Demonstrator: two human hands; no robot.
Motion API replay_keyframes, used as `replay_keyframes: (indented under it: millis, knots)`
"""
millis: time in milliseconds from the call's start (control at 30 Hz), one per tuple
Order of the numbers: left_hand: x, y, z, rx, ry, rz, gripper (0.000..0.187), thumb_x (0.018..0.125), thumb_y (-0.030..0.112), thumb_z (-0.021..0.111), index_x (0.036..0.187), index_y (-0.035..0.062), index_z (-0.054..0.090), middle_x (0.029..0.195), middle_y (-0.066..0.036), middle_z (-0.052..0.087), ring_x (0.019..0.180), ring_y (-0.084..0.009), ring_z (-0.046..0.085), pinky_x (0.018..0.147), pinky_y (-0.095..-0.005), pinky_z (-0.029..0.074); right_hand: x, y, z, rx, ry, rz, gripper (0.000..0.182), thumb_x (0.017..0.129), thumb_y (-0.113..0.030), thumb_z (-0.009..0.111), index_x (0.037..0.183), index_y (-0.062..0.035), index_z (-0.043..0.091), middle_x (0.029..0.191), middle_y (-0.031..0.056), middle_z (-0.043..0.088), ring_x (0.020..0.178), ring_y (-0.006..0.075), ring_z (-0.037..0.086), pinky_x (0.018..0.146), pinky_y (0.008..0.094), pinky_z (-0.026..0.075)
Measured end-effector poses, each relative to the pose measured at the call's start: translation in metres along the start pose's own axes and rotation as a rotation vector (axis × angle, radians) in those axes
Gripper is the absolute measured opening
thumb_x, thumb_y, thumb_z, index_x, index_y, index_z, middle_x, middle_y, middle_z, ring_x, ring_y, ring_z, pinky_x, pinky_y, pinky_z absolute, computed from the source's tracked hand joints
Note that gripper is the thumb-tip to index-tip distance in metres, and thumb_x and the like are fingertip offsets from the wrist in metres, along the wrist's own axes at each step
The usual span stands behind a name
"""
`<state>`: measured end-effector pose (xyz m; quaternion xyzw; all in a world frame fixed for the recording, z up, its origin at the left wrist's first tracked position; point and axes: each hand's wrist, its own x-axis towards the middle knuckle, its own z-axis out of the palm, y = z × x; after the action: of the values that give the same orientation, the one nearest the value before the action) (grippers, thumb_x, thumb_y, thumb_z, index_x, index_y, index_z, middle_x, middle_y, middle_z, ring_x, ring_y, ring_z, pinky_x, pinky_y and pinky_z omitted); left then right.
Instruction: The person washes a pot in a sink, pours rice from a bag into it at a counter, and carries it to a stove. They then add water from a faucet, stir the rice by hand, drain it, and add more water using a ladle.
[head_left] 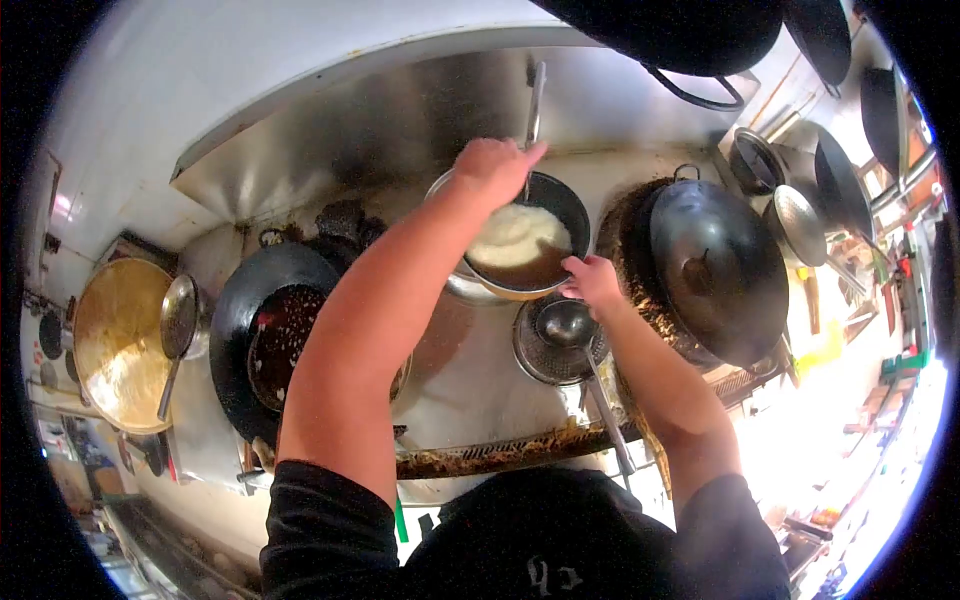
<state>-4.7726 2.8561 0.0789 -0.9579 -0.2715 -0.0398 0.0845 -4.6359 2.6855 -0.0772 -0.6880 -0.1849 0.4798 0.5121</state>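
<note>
A dark-lined round pan [575, 215] holds brown liquid with a pale, foamy mass in it. My left hand [493, 170] is above its far left side, fingers closed around a long metal handle [537, 100] that runs down into the pan. The handle's lower end is hidden. With thumb and fingers my right hand [595, 280] grips the pan's near right rim. Just below that hand, a metal ladle [566, 323] lies over a round perforated strainer [545, 365], its own handle pointing toward me.
On the left is a black wok [235, 300] with dark, speckled contents. Beyond it sit a wide brass-coloured lid or basin [120, 340] and a skimmer [179, 315]. A large black wok [720, 270] rests over a charred burner on the right. Dark pans [660, 30] hang overhead.
</note>
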Motion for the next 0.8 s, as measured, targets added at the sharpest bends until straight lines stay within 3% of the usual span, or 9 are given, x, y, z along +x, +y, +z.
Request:
replay_keyframes:
  millis: [100,200,333,567,700,800]
  knots:
    - [0.022,-0.012,-0.001,0.085,-0.112,0.012,0.044,0.089,0.010,0.040,0.128,0.0267,0.051,0.093,-0.014,0.063,0.088,-0.0315,0.063,0.073,-0.0434,0.051,0.002,0.003,-0.002,0.014,0.004,-0.022,0.028,0.076,-0.015,0.063,0.089,0.0091,0.059,0.071,0.0102,0.060,0.056,0.0152,0.061,0.050,0.0271,0.054]
    - [0.026,-0.025,0.004,0.106,-0.045,0.069,0.040,0.090,0.012,0.041,0.126,0.0274,0.053,0.094,-0.014,0.063,0.088,-0.0327,0.063,0.074,-0.0435,0.051,0.003,0.007,-0.002,0.002,-0.002,-0.041,0.027,0.076,-0.015,0.063,0.088,0.0090,0.060,0.073,0.0100,0.061,0.057,0.0149,0.061,0.051,0.0272,0.053]
    - [0.015,-0.040,-0.002,0.037,-0.098,-0.002,0.036,0.092,0.016,0.040,0.124,0.0260,0.054,0.099,-0.017,0.061,0.092,-0.0356,0.061,0.080,-0.0434,0.050,0.004,0.008,-0.002,-0.018,-0.011,-0.049,0.028,0.077,-0.016,0.063,0.089,0.0096,0.061,0.076,0.0107,0.062,0.059,0.0146,0.060,0.051,0.0272,0.053]
    - [0.007,-0.049,-0.008,0.076,-0.178,-0.063,0.046,0.092,0.012,0.038,0.133,0.0320,0.044,0.101,-0.017,0.060,0.093,-0.0348,0.061,0.080,-0.0443,0.050,0.001,-0.001,0.001,-0.003,-0.008,-0.061,0.022,0.079,-0.011,0.062,0.087,0.0088,0.058,0.073,0.0091,0.058,0.060,0.0149,0.060,0.054,0.0248,0.055]
    - [0.002,-0.047,-0.007,0.076,-0.152,-0.062,0.050,0.090,0.008,0.040,0.133,0.0323,0.045,0.101,-0.016,0.060,0.092,-0.0352,0.062,0.080,-0.0446,0.050,0.006,-0.008,0.007,0.001,0.029,-0.060,0.024,0.078,-0.014,0.062,0.084,0.0086,0.060,0.073,0.0100,0.060,0.059,0.0159,0.060,0.052,0.0282,0.052]
    - [-0.008,-0.044,0.001,0.032,-0.077,-0.113,0.048,0.087,0.008,0.042,0.132,0.0251,0.046,0.098,-0.014,0.062,0.091,-0.0331,0.062,0.077,-0.0441,0.051,0.014,-0.010,0.011,-0.069,0.041,-0.041,0.026,0.078,-0.018,0.062,0.081,0.0076,0.063,0.074,0.0116,0.064,0.060,0.0175,0.062,0.052,0.0318,0.049]
